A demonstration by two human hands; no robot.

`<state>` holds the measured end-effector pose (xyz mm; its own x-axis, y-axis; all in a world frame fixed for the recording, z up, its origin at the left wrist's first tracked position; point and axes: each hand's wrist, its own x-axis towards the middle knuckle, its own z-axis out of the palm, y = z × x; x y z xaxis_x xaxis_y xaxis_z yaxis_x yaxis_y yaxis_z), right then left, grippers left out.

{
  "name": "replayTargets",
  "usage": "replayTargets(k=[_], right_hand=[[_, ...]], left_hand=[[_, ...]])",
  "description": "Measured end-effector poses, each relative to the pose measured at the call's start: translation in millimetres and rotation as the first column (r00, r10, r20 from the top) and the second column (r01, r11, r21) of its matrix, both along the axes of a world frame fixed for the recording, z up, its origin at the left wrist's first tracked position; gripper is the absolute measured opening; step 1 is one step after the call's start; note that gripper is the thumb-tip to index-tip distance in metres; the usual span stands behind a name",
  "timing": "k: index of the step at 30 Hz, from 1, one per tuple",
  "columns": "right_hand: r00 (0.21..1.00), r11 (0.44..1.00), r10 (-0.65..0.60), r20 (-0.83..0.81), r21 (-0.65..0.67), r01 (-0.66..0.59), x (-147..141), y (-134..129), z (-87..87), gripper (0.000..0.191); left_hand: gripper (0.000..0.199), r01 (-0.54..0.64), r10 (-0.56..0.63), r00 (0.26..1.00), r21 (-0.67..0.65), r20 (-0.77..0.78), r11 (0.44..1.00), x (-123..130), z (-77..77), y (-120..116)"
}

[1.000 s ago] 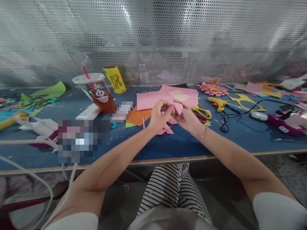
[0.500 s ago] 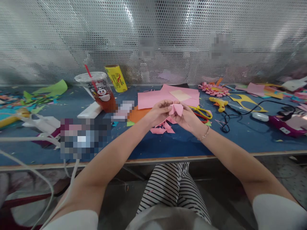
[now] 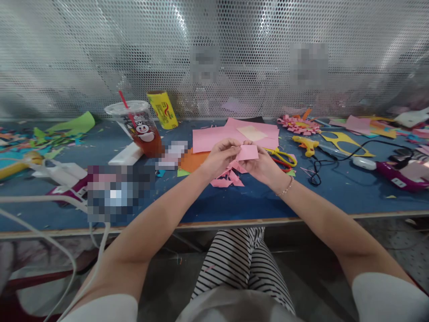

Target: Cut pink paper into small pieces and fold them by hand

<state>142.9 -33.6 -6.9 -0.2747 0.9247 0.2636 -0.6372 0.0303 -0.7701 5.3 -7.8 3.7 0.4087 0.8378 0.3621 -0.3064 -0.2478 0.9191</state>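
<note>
A small piece of pink paper (image 3: pixel 248 152) is held above the blue table, its near face looking flat and four-sided. My left hand (image 3: pixel 221 155) pinches its left edge between thumb and fingers. From the right, my right hand (image 3: pixel 262 166) grips the same piece, with some fingers hidden behind it. Pink paper scraps (image 3: pixel 224 182) lie on the table just beneath both hands. Behind them are larger pink sheets (image 3: pixel 211 137) with a cream piece (image 3: pixel 251 132) on top. Yellow-handled scissors (image 3: pixel 284 157) rest beside my right hand.
A plastic cup of drink (image 3: pixel 145 132) with a red straw stands at left, near a yellow cardboard tube (image 3: pixel 163 110). At right lie a yellow glue gun (image 3: pixel 305 145), a black cable and a purple-handled tool (image 3: pixel 398 176). White cables (image 3: pixel 43 198) cross the lower left.
The pink paper showed a creased, pointed shape before; now a flat rectangular face is turned toward me. My hands have shifted only slightly around it.
</note>
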Motion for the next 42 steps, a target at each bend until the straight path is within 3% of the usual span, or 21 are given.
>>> replayTargets(k=[7,16,21,25,28,33,42], right_hand=[[1.0,0.998,-0.012,0.011,-0.059,0.013,2,3,-3.1,0.017],[1.0,0.992,-0.016,-0.011,-0.126,0.015,1,3,-0.7,0.018],[0.998,0.988,-0.052,-0.019,-0.149,0.049,-1,3,1.2,0.017],[0.995,0.984,-0.096,0.027,-0.151,0.099,-1,3,-1.5,0.01],[0.991,0.987,-0.113,0.077,-0.109,0.121,-1,3,-3.2,0.005],[0.972,0.981,-0.188,0.141,-0.026,0.194,-6,-2,-0.1,0.013],[0.921,0.942,-0.328,0.211,0.143,0.303,-10,-2,-1.9,0.021]], left_hand=[[0.023,0.07,-0.069,0.997,-0.051,0.022,0.996,0,-4.7,3],[0.021,0.053,-0.043,0.995,-0.111,0.088,0.992,2,-5.9,1],[0.021,-0.135,0.135,0.991,0.031,0.014,0.99,5,-10.8,3],[0.014,-0.302,0.327,0.94,0.212,-0.094,0.93,8,-10.2,-3],[0.01,-0.363,0.412,0.901,0.286,-0.136,0.887,9,-7.5,-10],[0.009,-0.42,0.473,0.871,0.294,-0.137,0.859,11,-4.9,-16],[0.005,-0.37,0.415,0.905,0.301,-0.1,0.879,11,-3.0,-18]])
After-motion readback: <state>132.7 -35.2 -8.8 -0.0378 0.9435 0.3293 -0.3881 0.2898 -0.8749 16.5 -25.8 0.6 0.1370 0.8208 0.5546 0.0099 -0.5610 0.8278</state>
